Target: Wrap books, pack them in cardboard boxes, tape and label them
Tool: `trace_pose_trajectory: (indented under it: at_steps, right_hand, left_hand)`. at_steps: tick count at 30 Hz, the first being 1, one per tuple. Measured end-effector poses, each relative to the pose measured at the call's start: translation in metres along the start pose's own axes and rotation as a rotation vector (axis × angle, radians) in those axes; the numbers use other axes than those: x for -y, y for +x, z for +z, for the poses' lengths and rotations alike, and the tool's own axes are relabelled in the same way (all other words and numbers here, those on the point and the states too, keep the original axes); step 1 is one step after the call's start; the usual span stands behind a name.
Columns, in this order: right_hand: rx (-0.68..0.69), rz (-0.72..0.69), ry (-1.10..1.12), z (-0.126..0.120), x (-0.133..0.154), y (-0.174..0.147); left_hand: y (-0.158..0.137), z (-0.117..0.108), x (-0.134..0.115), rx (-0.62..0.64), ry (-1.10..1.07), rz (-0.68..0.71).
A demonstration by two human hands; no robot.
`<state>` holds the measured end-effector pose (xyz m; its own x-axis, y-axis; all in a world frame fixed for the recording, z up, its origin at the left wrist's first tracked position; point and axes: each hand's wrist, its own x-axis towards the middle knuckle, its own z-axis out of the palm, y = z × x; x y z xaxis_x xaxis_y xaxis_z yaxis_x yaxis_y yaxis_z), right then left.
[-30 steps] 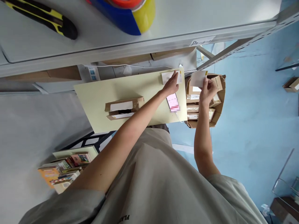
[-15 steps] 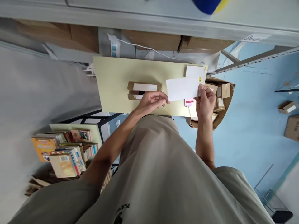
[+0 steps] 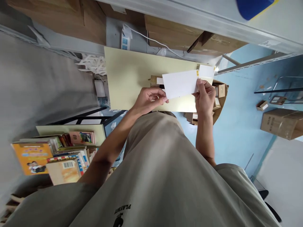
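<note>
A white paper slip (image 3: 181, 83) with a small yellow mark at its upper right corner is stretched between my hands above the table. My right hand (image 3: 205, 94) pinches its right end between thumb and fingers. At the lower left corner, the thumb and fingertips of my left hand (image 3: 151, 100) close on the edge. Behind the slip and my left hand, a small cardboard box (image 3: 153, 80) shows only in part. A stack of similar white slips (image 3: 206, 71) lies at the table's far right corner, partly covered by the held one.
The pale yellow tabletop (image 3: 127, 75) spans the middle. Large cardboard boxes (image 3: 172, 30) and a power strip (image 3: 125, 41) stand behind it, under a grey shelf beam (image 3: 189, 17). An open carton (image 3: 223, 107) of small boxes is at the right; stacked books (image 3: 63, 164) lie lower left.
The slip and both hands have shifted left over the table, so the slip now covers part of the small box. The phone at the table's front has gone out of sight. My view has turned slightly.
</note>
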<state>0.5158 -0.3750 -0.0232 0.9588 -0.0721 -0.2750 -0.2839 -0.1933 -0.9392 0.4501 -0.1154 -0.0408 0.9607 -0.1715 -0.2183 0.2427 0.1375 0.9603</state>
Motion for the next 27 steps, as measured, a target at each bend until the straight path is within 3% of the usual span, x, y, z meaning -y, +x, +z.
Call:
trace_pose_trajectory:
  at_steps: [9,12,14,17,20,27]
  right_hand:
    - [0.027,-0.066,-0.234,0.072,-0.020,-0.028]
    - [0.053,-0.176,-0.387,0.096,-0.010,-0.052]
    - [0.142,-0.240,-0.388,0.110,0.005,-0.071]
    - [0.265,-0.296,-0.365,0.125,0.028,-0.096]
    - [0.284,-0.322,-0.451,0.138,0.039,-0.107]
    - [0.311,-0.371,-0.573,0.157,0.031,-0.104]
  left_hand:
    - [-0.034,-0.057,0.003,0.005,-0.003,0.058]
    - [-0.041,-0.070,0.002,-0.004,0.045,0.080]
    - [-0.045,-0.078,0.000,-0.011,0.094,0.085]
    - [-0.051,-0.087,-0.002,-0.014,0.163,0.092]
    - [-0.057,-0.094,-0.004,-0.009,0.198,0.116]
    - [-0.063,-0.117,0.013,-0.042,0.312,0.106]
